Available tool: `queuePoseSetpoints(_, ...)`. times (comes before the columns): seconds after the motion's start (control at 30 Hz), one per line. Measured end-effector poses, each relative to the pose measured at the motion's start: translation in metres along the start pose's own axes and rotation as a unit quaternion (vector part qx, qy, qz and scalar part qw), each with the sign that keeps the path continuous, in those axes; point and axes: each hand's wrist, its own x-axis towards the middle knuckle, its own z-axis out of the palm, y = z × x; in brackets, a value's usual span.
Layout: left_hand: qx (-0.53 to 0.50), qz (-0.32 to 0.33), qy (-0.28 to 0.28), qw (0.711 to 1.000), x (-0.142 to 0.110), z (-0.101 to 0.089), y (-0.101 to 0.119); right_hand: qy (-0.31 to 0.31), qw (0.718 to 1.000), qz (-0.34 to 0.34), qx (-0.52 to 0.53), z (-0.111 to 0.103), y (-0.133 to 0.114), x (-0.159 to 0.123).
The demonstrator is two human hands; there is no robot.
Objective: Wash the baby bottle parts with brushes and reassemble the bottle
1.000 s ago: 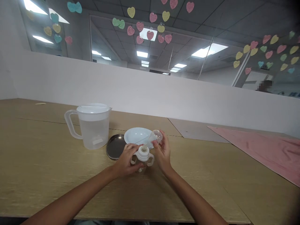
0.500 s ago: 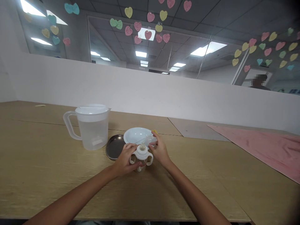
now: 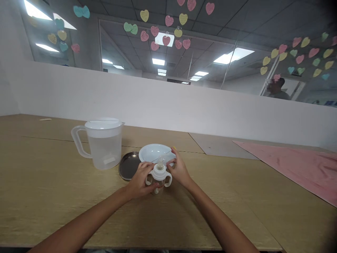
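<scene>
A small baby bottle (image 3: 158,177) with two side handles and a teat stands on the wooden table (image 3: 79,196). My left hand (image 3: 139,180) wraps round its left side. My right hand (image 3: 178,169) is curled at the bottle's right, fingers pinched on a clear dome cap (image 3: 165,159) held low beside the teat, over the near rim of a white plate (image 3: 152,151).
A clear plastic jug (image 3: 104,142) with water stands to the left. A round metal dish (image 3: 128,165) lies between jug and plate. A pink cloth (image 3: 295,165) covers the table's right side. A white partition runs behind; a person is beyond it at far right.
My right hand has come down and in toward the bottle, bringing the clear cap from above the plate to just beside the teat. The left hand has stayed on the bottle.
</scene>
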Motion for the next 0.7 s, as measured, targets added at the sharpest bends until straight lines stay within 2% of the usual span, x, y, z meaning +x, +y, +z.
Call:
queuePoseSetpoints(0.3, 0.01, 0.005, 0.004, 1.0, -0.001, 0.002, -0.002, -0.001, 0.999, 0.034, 0.035, -0.003, -0.001, 0.001)
queuePoseSetpoints(0.4, 0.018, -0.006, 0.01, 1.0, -0.001, 0.002, -0.001, -0.012, 0.999, -0.016, 0.05, -0.009, -0.016, -0.002)
queuePoseSetpoints(0.5, 0.024, -0.037, 0.015, 0.999, -0.001, 0.004, 0.001, -0.107, 0.989, -0.071, 0.073, -0.014, -0.037, -0.008)
queuePoseSetpoints(0.6, 0.018, -0.068, 0.029, 0.997, 0.0, 0.008, 0.004, -0.094, 0.992, -0.07, 0.051, -0.012, -0.05, -0.013)
queuePoseSetpoints(0.7, -0.001, -0.084, 0.036, 0.996, 0.001, 0.01, 0.005, -0.08, 0.995, -0.045, 0.044, -0.009, -0.049, -0.013)
